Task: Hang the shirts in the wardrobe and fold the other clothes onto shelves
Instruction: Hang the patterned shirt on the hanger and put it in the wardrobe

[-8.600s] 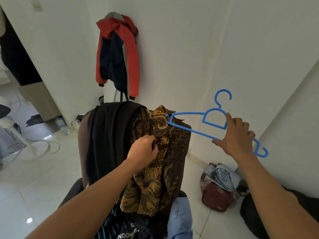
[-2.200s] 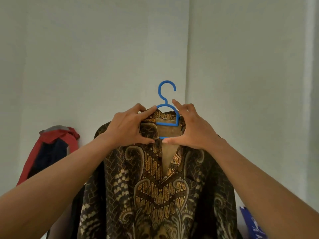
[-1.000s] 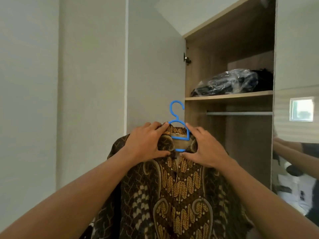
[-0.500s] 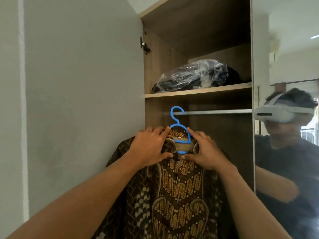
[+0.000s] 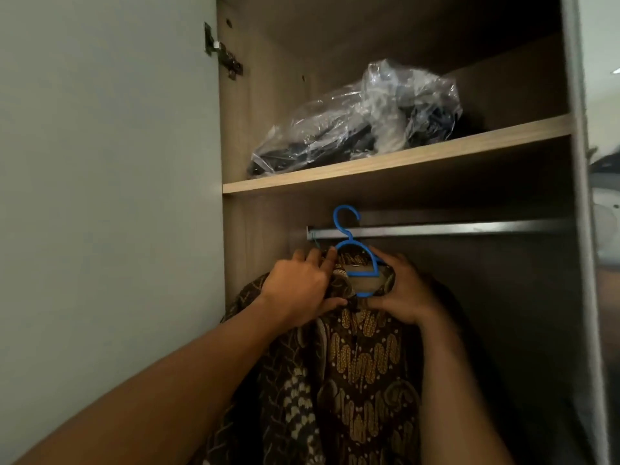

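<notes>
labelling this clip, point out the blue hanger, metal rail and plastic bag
blue plastic hanger (image 5: 362, 274): head view, bar of its neck loop
grey metal wardrobe rail (image 5: 453, 228): head view, bare middle stretch
clear crumpled plastic bag (image 5: 362, 115): head view, its front

Patterned brown cloth shirt (image 5: 362, 364), smooth blue plastic hanger (image 5: 360, 263), dull metal rail (image 5: 453, 228), matt wood-grain shelf (image 5: 402, 159), glossy crinkled plastic bag (image 5: 362, 112) were seen.
</notes>
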### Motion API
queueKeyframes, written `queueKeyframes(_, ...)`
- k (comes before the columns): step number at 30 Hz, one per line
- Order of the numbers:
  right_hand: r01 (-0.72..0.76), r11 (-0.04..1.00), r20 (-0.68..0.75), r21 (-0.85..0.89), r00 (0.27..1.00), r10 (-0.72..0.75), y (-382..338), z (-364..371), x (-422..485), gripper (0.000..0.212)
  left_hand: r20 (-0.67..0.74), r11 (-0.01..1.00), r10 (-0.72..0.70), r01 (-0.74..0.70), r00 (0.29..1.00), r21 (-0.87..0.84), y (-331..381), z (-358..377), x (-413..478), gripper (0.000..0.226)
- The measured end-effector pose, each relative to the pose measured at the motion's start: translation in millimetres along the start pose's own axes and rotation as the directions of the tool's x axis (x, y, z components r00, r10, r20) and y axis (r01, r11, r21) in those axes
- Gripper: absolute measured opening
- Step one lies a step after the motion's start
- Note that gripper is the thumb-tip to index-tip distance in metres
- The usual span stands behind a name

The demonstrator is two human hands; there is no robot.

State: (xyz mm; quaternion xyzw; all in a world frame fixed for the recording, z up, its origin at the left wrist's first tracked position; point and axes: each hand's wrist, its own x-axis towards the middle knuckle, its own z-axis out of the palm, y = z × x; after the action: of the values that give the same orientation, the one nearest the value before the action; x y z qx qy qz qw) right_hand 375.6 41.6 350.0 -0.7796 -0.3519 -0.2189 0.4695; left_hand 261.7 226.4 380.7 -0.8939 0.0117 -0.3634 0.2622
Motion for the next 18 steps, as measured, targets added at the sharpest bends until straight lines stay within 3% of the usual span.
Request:
queueKeyframes(9,0.042,0.999,-0.042,-0.027,0.998,-0.043,35.4,-12.1,11.3,0.095,0.003,0.996,0.007,-0.007,1.0,-0.087,28.3,41.0,38.8,0.094)
queueKeyframes(18,-0.011,0.997,-0.113,-0.077,0.994,0.003,73.1,4.1,0.9,0.111,-0.029,0.983,-0.003,-0.003,1.0,-0.182,53.4,88.7,35.0,0.099)
